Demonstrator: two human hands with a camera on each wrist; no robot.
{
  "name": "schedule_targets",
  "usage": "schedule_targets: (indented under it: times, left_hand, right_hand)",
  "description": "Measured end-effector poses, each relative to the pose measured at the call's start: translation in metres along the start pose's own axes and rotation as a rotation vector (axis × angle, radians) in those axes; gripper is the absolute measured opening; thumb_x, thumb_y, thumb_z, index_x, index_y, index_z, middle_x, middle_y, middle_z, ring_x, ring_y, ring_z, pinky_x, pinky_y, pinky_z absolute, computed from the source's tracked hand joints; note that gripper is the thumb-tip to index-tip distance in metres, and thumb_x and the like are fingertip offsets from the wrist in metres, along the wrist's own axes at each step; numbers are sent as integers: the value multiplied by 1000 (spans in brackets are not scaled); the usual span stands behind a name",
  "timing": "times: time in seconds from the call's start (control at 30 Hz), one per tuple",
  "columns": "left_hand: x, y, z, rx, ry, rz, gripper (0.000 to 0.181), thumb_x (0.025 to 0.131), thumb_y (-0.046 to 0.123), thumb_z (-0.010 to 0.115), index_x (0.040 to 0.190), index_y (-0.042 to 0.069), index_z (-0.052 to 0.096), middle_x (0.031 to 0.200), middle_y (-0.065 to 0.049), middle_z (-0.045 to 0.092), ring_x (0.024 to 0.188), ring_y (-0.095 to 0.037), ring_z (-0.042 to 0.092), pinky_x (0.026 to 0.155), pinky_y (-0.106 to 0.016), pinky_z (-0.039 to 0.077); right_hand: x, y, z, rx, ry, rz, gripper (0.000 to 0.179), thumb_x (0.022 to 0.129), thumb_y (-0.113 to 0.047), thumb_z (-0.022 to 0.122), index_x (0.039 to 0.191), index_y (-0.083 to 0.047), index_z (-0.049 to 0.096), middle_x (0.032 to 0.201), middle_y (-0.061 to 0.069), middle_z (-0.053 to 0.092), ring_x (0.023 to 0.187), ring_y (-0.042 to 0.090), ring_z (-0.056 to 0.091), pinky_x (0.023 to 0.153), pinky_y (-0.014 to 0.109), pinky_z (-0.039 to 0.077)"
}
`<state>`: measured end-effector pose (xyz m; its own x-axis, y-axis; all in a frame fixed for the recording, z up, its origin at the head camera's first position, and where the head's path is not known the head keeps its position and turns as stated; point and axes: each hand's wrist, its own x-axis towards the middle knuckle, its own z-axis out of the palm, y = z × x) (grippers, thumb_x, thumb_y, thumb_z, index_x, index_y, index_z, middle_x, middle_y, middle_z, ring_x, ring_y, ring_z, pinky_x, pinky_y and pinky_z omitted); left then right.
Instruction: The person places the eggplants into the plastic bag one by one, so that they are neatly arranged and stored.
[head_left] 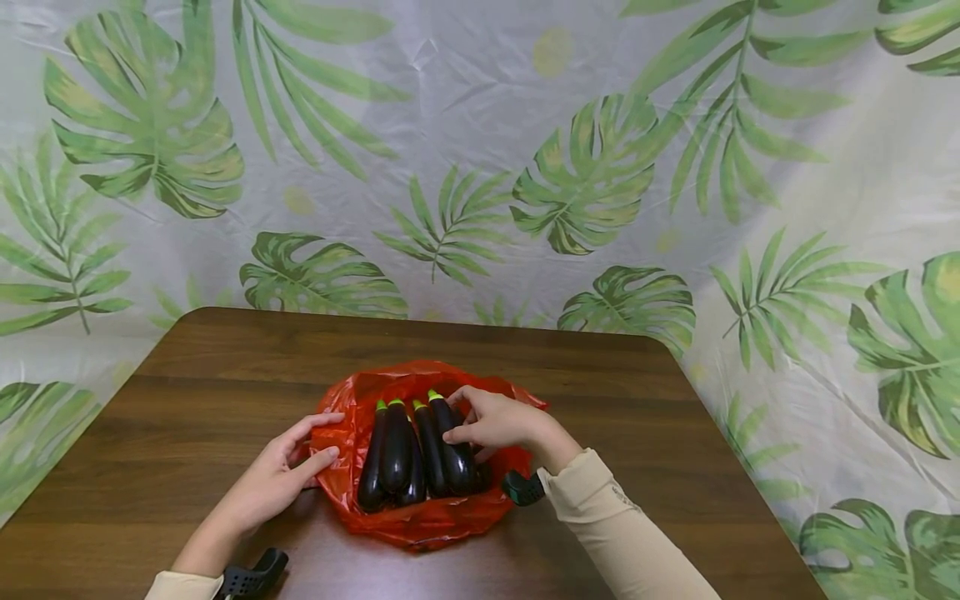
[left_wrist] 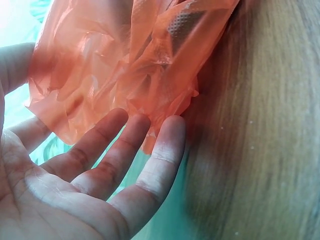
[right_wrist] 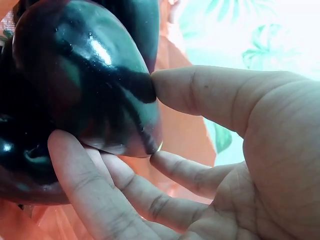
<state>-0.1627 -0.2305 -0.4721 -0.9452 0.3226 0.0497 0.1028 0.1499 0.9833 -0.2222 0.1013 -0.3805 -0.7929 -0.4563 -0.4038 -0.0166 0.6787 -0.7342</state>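
Several glossy dark purple eggplants (head_left: 395, 462) with green stem ends lie side by side inside a crumpled red plastic bag (head_left: 427, 533). My right hand (head_left: 495, 421) reaches into the bag from the right. Its thumb and fingers lie on opposite sides of an eggplant (right_wrist: 95, 75), gripping it; other eggplants press close around it. At the bag's left rim, my left hand (head_left: 281, 475) touches the red plastic with thumb and index finger spread apart. In the left wrist view its fingers are loosely extended against the thin film (left_wrist: 115, 70), with no eggplant in them.
The bag sits on a brown wood-grain table (head_left: 225, 392) with rounded far corners. Behind the table hangs a pale curtain (head_left: 465, 108) printed with green leaves. A dark strap device (head_left: 255, 575) is on the left wrist, another (head_left: 522, 489) on the right.
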Motion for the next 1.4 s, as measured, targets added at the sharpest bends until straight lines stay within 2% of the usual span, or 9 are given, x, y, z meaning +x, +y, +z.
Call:
schedule_targets:
  times: [0.7, 1.13, 1.4]
  left_hand:
    - [-1, 1, 0, -19, -6, 4, 54, 110, 16, 63, 158, 2, 43, 139, -33, 56, 101, -10, 74, 81, -32, 66]
    - [-1, 1, 0, -18, -3, 13, 54, 109, 15, 63, 157, 1, 44, 138, -33, 57, 100, -11, 74, 80, -32, 67]
    - [0, 0, 0, -6, 5, 2, 54, 109, 16, 64, 158, 3, 44, 138, -32, 57, 100, -11, 74, 80, -32, 67]
  right_hand:
    - [3, -1, 1, -13, -5, 60, 55, 102, -22, 75, 150, -6, 52, 113, 13, 69, 95, 23, 71, 80, 41, 68]
    - [5, -2, 0, -58, 2, 59, 55, 102, -23, 75, 149, -5, 53, 115, 14, 71, 90, 21, 75, 78, 40, 67]
    - [5, -3, -3, -124, 6, 47, 56, 103, -28, 75, 149, -6, 53, 117, 14, 71, 86, 22, 76, 80, 39, 67]
